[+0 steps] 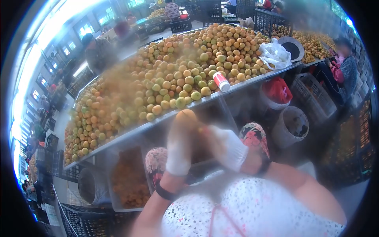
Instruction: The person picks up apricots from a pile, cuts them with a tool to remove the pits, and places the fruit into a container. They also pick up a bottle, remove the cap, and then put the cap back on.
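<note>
My left hand (179,146), in a white glove, is closed round an orange apricot (186,116) just in front of the table's metal edge. Close beside it, my right hand (227,148), also gloved in white, points its fingertips at the fruit. Its fingers look bent together; a small reddish spot shows at their tips, but haze hides what they grip. Beyond both hands, a large heap of apricots (166,85), orange to green, covers the sloping table. A red and white bottle (221,81) lies on the heap's near edge.
Below the table stand a bin of orange-brown pieces (130,177), a white bucket (290,128) and a bucket with a red bag (277,91). A clear plastic bag (275,54) lies at the heap's right. Crates (357,138) and seated people (343,71) are at the right.
</note>
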Motion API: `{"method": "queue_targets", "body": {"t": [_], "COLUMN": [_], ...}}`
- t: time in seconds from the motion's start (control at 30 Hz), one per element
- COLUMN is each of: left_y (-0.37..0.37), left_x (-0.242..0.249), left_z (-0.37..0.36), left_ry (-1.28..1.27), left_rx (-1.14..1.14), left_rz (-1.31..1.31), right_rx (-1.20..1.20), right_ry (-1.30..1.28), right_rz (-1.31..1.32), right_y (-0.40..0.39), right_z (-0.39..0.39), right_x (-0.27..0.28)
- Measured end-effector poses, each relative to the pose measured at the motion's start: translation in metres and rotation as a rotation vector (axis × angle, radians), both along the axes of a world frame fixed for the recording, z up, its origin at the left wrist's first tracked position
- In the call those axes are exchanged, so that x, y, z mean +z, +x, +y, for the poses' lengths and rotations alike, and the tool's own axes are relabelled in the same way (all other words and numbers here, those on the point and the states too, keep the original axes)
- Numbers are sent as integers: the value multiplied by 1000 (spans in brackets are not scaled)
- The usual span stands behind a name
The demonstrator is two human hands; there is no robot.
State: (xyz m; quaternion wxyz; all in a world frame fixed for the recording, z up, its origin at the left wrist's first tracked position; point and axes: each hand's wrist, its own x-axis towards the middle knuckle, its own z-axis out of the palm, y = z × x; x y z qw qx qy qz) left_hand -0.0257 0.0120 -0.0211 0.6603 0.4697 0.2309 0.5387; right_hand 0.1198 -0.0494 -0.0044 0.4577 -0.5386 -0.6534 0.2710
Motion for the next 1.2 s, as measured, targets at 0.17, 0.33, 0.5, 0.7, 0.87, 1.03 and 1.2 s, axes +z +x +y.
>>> {"method": "queue_targets", "body": {"t": [0.17,0.33,0.5,0.7,0.87,1.03,1.2], "left_y": [3,22,5,2,3,6,2], "left_x": [-2,4,1,-14,-7,-5,-7], "left_z": [0,10,19,28,24,17,19], "left_ry": [153,-185,191,6,-34,-54,-255], "left_rx": [117,104,105,44,120,165,48], "left_rz": [302,55,361,164,213,244,94], "right_rx": [45,-29,-20,-31,-60,-21,-52], "right_ry": [-85,106,-22,4,56,24,48], "right_rz": [43,81,115,54,-86,-2,-91], "right_y": [5,2,12,8,10,7,8], "right_z": [6,22,15,25,25,20,18], "right_x": [-12,-20,-12,-20,-20,-16,-19]}}
